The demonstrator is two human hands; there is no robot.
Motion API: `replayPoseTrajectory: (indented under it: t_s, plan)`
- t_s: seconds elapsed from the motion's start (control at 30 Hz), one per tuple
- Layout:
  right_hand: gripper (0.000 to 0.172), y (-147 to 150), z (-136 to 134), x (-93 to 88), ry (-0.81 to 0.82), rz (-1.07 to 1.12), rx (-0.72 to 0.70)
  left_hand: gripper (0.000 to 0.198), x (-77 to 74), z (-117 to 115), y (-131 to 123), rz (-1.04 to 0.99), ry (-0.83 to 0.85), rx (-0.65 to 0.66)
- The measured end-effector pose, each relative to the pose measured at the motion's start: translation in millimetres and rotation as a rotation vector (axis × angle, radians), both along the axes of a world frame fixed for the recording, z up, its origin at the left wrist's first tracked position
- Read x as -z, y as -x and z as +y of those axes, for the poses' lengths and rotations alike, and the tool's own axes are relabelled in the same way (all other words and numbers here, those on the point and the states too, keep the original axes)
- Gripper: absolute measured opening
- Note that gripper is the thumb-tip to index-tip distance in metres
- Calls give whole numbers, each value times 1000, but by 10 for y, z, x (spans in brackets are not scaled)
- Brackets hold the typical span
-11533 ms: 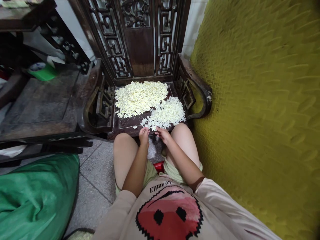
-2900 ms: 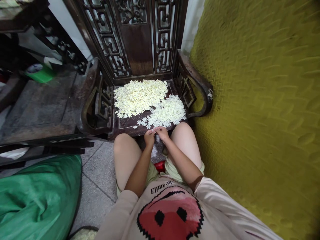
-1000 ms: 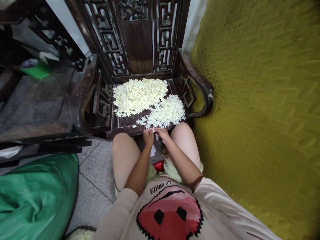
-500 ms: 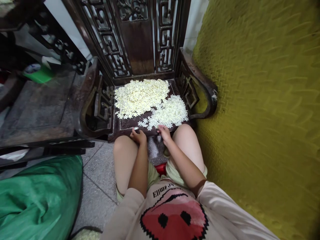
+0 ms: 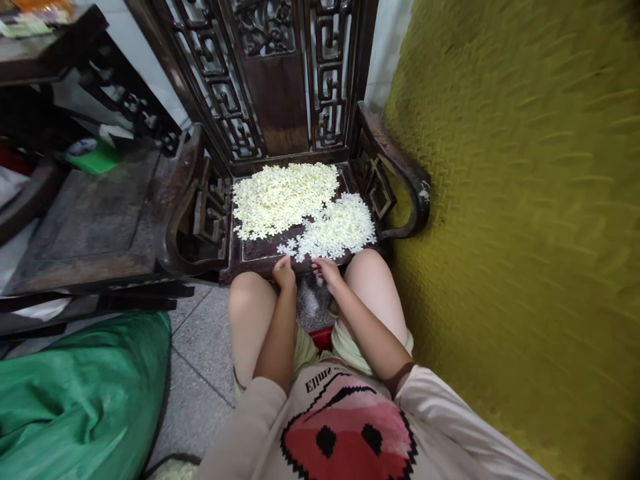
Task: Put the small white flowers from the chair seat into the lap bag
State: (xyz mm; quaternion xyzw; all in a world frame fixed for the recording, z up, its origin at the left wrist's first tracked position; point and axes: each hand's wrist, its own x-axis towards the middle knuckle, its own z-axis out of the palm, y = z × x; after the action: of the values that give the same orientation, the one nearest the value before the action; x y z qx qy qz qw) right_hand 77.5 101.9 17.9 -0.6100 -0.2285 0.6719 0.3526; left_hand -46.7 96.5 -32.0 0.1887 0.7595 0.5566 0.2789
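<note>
A dark carved wooden chair seat (image 5: 260, 251) stands before my knees. It carries a large heap of pale yellow flower-shaped pieces (image 5: 283, 197) at the back and a smaller whiter heap (image 5: 340, 228) at the front right. My left hand (image 5: 284, 272) rests at the seat's front edge with its fingers curled; what it holds, if anything, is hidden. My right hand (image 5: 327, 270) lies beside it, fingers bent down onto the front of the whiter heap. The hands are a few centimetres apart.
A yellow textured mat (image 5: 515, 200) stands upright along the right. A low dark wooden table (image 5: 95, 220) sits on the left, with a green sack (image 5: 75, 393) on the tiled floor (image 5: 200, 360) below it. The chair's armrests (image 5: 400, 173) flank the seat.
My hands were pinched together at the seat's front edge a second ago. They then parted, the left going left onto my knee, and it has now come back toward the right hand.
</note>
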Motion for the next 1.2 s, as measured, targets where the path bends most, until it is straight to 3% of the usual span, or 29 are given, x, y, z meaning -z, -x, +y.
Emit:
replayPoseTrajectory:
  t_s: [0.13, 0.27, 0.4, 0.57, 0.73, 0.83, 0.97, 1.07, 1.2]
  plan:
    - [12, 58, -22, -17, -50, 17, -84, 18, -226, -269, -156, 87, -80, 169]
    - [18, 68, -74, -13, -152, 128, -240, 20, -352, -353, -194, -105, -68, 240]
    - [22, 37, -106, -11, -229, 143, -218, 29, -303, -298, -225, -194, 41, 181]
    - [22, 9, -89, -31, -264, 168, -212, 47, -213, -277, -271, -347, 107, 226]
    - [18, 36, -60, 24, -252, 101, -264, 58, -214, -259, -293, -454, 120, 220]
    - [15, 38, -47, 78, -159, 44, -195, 60, -214, -228, -293, -543, 108, 170]
    - [12, -1, 31, 117, -22, 70, 21, 54, -207, -118, -230, -633, 150, 3]
    - [10, -29, 136, 124, -44, 115, 121, 48, -203, 44, -141, -652, 185, -75]
    - [17, -18, 219, 132, -101, 132, 160, 40, -179, 265, -21, -625, 205, -53]
